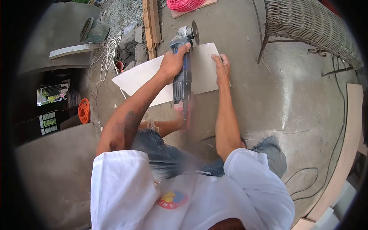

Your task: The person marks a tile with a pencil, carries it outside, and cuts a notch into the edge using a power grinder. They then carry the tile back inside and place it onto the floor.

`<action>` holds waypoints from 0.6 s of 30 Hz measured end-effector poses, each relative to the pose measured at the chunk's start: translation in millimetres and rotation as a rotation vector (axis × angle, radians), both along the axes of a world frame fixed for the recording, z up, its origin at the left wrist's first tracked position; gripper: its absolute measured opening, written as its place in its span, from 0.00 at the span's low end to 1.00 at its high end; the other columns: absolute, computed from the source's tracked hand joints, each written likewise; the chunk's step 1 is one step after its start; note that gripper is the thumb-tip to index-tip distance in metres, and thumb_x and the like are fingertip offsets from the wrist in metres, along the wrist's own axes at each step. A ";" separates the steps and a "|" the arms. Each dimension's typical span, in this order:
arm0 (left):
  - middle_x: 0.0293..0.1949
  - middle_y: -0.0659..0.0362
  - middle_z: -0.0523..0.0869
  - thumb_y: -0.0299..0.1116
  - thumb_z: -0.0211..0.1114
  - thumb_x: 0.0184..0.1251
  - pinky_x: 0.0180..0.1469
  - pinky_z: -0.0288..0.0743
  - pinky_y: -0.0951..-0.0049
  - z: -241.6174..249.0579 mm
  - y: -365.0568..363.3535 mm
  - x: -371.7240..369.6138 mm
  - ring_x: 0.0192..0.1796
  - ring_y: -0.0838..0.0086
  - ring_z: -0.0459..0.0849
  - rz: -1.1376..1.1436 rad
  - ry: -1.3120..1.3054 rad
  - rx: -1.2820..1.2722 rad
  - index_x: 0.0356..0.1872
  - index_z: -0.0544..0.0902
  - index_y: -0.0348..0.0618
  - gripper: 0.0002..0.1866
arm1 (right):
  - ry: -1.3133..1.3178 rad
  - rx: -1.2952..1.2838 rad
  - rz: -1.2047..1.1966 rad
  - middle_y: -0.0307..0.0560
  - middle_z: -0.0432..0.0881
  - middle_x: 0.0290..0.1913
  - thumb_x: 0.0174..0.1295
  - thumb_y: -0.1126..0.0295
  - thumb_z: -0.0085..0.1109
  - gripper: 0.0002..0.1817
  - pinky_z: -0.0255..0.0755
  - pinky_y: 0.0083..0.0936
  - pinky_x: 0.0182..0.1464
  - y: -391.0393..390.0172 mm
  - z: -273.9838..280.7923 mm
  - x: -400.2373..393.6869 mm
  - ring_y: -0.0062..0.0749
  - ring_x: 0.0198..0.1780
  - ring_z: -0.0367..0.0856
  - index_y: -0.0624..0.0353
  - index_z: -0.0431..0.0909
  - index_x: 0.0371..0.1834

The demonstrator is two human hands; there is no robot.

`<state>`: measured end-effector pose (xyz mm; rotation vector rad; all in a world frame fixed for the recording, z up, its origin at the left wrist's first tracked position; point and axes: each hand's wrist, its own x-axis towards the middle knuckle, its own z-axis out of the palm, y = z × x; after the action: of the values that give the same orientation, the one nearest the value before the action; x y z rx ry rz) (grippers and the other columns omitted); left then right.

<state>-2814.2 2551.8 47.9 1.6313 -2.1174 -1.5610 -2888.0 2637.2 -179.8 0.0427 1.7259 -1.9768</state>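
Note:
My left hand is wrapped round the body of a dark blue angle grinder. The grinder's head points away from me, and its cutting disc stands on edge near the tile's far side. Beneath the tool lies a large pale tile, angled across in front of my legs. My right hand grips this tile by its right edge, thumb on top and fingers at the side. Part of the tile is hidden under the grinder and my left forearm.
Left of the tile are a coiled white cord, an orange hose coil and a bucket. Wooden planks lie ahead beside rubble. A pink coil sits at the top, a wicker chair at the right. A dark cable crosses the floor.

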 end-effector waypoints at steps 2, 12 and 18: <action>0.23 0.60 0.79 0.55 0.66 0.66 0.20 0.75 0.70 -3.8 0.7 -1.7 0.17 0.74 0.79 -0.002 -0.008 0.018 0.37 0.79 0.40 0.24 | -0.018 -0.018 0.036 0.48 0.81 0.34 0.59 0.41 0.59 0.27 0.60 0.46 0.61 5.7 1.6 -4.1 0.42 0.44 0.77 0.58 0.82 0.38; 0.27 0.55 0.80 0.55 0.65 0.66 0.27 0.78 0.64 -1.3 15.5 -14.7 0.23 0.68 0.81 0.110 0.077 0.143 0.41 0.79 0.32 0.28 | -0.036 -0.084 0.058 0.44 0.70 0.27 0.67 0.41 0.55 0.29 0.66 0.35 0.46 5.0 6.6 -8.0 0.34 0.36 0.66 0.61 0.74 0.32; 0.32 0.53 0.82 0.54 0.64 0.67 0.32 0.80 0.63 -1.7 19.3 -14.4 0.27 0.66 0.83 0.106 0.035 0.157 0.42 0.80 0.29 0.29 | -0.020 -0.181 -0.018 0.40 0.64 0.25 0.66 0.42 0.59 0.29 0.63 0.31 0.38 6.3 11.7 -5.6 0.28 0.33 0.62 0.61 0.70 0.28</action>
<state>-2828.5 2571.2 46.2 1.7178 -1.9009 -1.7469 -2893.5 2643.4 -168.1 0.0150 1.5327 -2.1296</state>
